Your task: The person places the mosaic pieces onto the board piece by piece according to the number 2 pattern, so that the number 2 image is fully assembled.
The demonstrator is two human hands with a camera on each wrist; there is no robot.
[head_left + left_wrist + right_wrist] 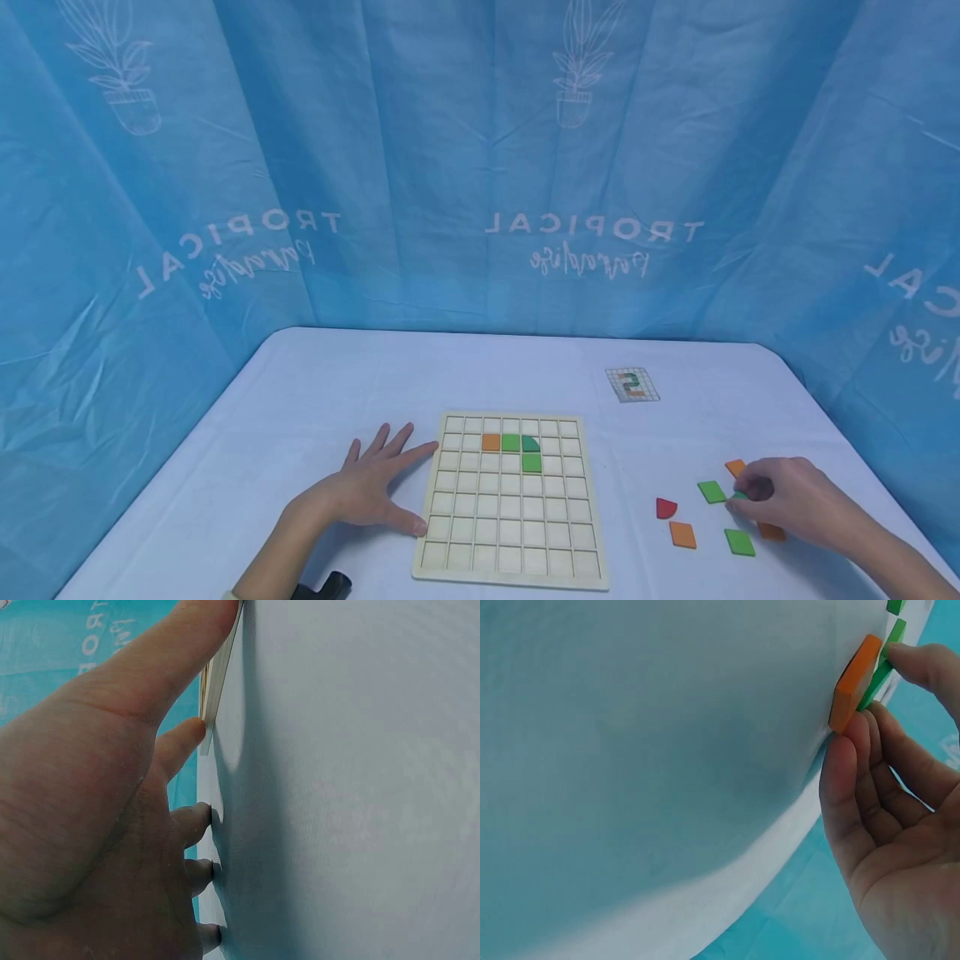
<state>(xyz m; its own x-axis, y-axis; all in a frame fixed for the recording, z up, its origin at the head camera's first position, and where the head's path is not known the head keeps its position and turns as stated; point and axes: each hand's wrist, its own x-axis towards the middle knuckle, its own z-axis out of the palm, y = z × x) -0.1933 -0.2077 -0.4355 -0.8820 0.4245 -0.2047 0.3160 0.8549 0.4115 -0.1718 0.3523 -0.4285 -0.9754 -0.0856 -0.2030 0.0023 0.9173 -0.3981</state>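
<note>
Right hand grip: fingertips pinching a small green flat tile, an orange tile just beside it on the tabletop. Left hand lies flat, fingers spread, thumb against the wooden grid board. Backdrop reads "TROPICAL".

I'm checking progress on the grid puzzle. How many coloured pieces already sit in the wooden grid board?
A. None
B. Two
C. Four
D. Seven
C: the head view shows the wooden grid board holding an orange piece, a green piece, a dark green curved piece and another green piece below it.
</note>
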